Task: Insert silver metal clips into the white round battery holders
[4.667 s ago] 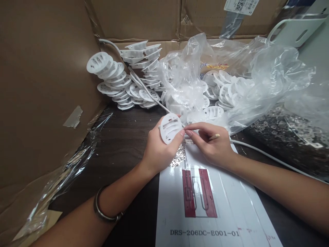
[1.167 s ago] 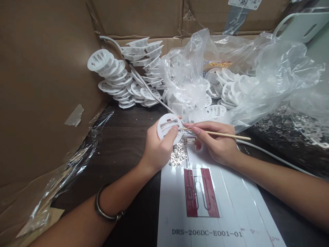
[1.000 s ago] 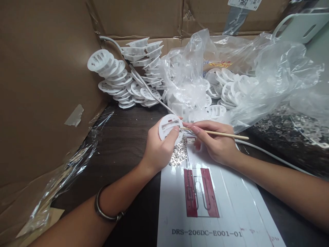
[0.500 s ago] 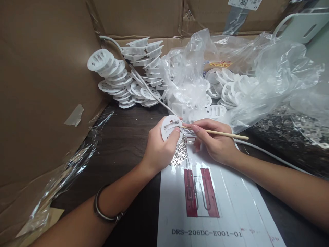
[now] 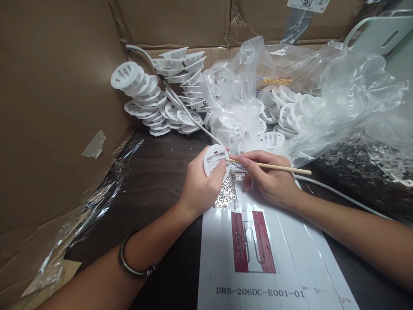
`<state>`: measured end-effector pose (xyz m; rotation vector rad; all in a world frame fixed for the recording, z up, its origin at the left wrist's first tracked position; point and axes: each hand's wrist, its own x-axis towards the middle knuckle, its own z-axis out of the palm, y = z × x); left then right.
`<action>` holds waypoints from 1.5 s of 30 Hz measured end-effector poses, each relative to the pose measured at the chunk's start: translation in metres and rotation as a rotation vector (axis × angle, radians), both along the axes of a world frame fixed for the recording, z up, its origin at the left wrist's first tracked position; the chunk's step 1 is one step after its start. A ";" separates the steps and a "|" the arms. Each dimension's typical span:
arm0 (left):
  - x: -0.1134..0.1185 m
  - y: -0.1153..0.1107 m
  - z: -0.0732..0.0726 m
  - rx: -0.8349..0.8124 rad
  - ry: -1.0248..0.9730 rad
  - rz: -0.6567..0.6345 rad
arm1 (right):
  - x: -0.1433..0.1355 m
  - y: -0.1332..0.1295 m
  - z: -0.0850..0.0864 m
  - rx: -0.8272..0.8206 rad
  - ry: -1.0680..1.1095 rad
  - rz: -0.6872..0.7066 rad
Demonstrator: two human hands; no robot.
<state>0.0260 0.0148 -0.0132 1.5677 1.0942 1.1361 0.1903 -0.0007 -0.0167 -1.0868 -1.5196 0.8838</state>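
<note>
My left hand (image 5: pixel 201 183) grips a round white plastic part (image 5: pixel 213 156) with slots and small metal pieces in it, its slotted face turned toward me. The thumb presses on that face near its right side. Between the fingers of my right hand (image 5: pixel 266 174) is a thin wooden stick (image 5: pixel 277 166), lying almost level. Its left tip meets the part's right side beside my left thumb; the exact contact point is too small to make out. Below the part, a heap of small shiny metal pieces (image 5: pixel 226 193) lies on a white printed sheet (image 5: pixel 258 282).
Stacks of similar white round parts (image 5: pixel 146 101) stand at the back left. Behind my hands, a clear plastic bag (image 5: pixel 238 99) surrounds more of them. Many flat metal pieces (image 5: pixel 364 157) lie at the right. A white cable (image 5: pixel 190 114) crosses the dark table; cardboard walls (image 5: pixel 58 107) enclose it.
Hardly anything differs. The whole view has shifted very slightly; both hands keep the same hold, with the stick's tip still at the white part.
</note>
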 end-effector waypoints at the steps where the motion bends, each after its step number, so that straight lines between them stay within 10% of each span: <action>1: 0.000 0.000 0.000 0.008 0.006 -0.002 | 0.000 0.000 0.000 0.001 -0.004 0.000; 24: 0.000 -0.001 -0.002 0.074 0.042 0.022 | 0.004 0.000 -0.006 -0.057 0.149 0.114; 45: 0.005 -0.003 -0.003 0.028 0.042 0.058 | 0.000 -0.002 -0.001 0.002 -0.145 0.032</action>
